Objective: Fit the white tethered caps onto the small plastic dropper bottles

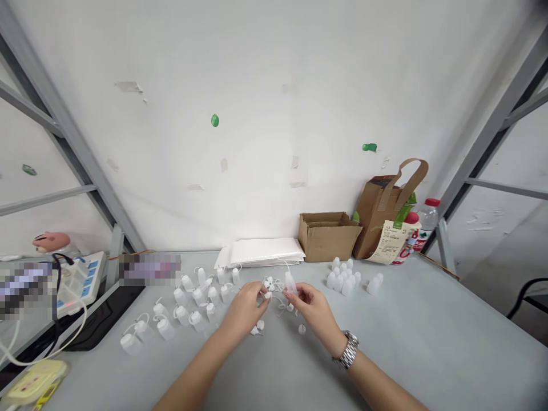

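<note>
My right hand (315,315) pinches a small translucent squeeze bottle (290,282) upright between thumb and fingers. A thin white strap rises from its top. To the left, my left hand (245,311) has thumb and forefinger curled round a small white cap (268,295) at the edge of a pile of white caps and straps (278,285). A few loose caps (260,325) lie nearer me, and another loose cap (302,329) is below my right hand. Several bottles with strapped caps (180,295) stand in rows at left. Bottles without straps (343,277) cluster at right.
Against the wall are a stack of white envelopes (265,251), an open cardboard box (327,242), a brown paper bag (372,217) and a red-capped bottle (428,217). A power strip (85,285) with cables and a yellow case (36,381) sit at far left.
</note>
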`<state>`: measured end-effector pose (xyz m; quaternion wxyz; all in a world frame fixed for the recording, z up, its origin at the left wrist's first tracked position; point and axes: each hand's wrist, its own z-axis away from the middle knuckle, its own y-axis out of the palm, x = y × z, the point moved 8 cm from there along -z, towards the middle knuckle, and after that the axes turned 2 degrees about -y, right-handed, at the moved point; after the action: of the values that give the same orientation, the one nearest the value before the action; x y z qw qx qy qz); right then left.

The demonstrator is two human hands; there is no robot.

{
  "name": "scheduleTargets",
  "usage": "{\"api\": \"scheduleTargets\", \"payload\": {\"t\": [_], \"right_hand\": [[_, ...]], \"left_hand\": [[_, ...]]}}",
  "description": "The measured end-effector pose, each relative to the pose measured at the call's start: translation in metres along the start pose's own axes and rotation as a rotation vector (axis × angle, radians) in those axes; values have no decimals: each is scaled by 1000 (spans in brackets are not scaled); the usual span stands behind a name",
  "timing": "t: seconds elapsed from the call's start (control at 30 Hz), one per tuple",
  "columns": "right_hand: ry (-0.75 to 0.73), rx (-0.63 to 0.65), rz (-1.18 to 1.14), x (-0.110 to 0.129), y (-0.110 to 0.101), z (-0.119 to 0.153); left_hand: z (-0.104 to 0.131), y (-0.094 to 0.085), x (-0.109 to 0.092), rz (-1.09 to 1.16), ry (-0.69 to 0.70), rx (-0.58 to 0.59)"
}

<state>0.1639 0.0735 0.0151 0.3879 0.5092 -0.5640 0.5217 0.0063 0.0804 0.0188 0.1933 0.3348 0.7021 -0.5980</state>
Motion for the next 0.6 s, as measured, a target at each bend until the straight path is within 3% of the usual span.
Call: {"api": "scheduleTargets", "payload": {"t": [0.2, 0.3, 0.47, 0.6], "right_hand": [[-57, -16, 159, 3, 0, 2], [-139, -51, 289, 9, -1, 5], [-293, -27, 505, 22, 10, 14], [-346, 17, 566, 26, 20, 20]], "left_hand": [[-5, -14, 5, 169, -98, -134], [-5, -16, 7, 376, -162, -161], [1, 13, 11, 1036, -370, 27], [6, 26, 3, 1286, -397, 134]]}}
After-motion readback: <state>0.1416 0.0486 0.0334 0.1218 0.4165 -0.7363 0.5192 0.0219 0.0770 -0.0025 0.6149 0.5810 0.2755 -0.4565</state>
